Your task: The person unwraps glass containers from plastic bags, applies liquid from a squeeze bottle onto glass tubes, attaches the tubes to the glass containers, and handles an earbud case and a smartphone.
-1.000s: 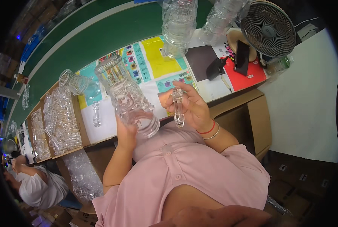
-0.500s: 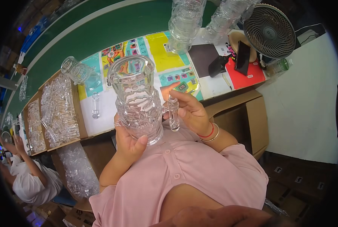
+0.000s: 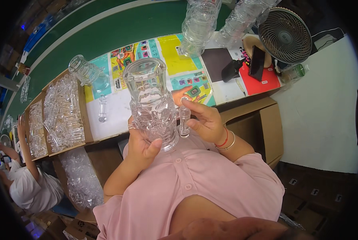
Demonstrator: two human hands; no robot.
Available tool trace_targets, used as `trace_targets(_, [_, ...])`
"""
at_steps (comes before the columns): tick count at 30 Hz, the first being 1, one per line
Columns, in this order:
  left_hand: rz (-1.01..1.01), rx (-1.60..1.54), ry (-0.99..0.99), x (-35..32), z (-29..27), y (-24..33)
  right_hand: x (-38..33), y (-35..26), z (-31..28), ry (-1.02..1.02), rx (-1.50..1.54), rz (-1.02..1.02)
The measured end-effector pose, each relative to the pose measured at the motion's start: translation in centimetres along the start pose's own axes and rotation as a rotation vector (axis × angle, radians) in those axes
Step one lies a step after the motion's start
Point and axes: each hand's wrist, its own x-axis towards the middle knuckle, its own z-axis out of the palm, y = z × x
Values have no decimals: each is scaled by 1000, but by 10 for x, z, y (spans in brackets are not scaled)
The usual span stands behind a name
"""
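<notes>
A large clear, ribbed glass-like vessel stands upright in front of my chest, its wide mouth tilted slightly away. My left hand grips its lower left side, with the thumb across the near wall. At the vessel's right side is a small clear tube piece, seemingly joined by a short side neck. My right hand has its index fingertip at the tube's top and its thumb beside it, in a loose pinch. Another small clear tube lies on the table, near a second clear vessel.
Cardboard trays of clear tubes stand at the left. Plastic-wrapped stacks, a fan, a phone and a red booklet lie at the back right. An open carton sits below; a co-worker is at far left.
The vessel and both hands have shifted slightly right. My right index finger and thumb have moved a little at the tube piece. The co-worker's arms have moved.
</notes>
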Motion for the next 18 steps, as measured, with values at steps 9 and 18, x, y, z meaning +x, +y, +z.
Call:
trace_targets(9, [-228, -316, -83, 8, -6, 0, 20, 0, -4, -23, 442, -67])
trace_targets(18, [379, 407, -519, 5, -9, 17, 16, -24, 11, -540, 243, 37])
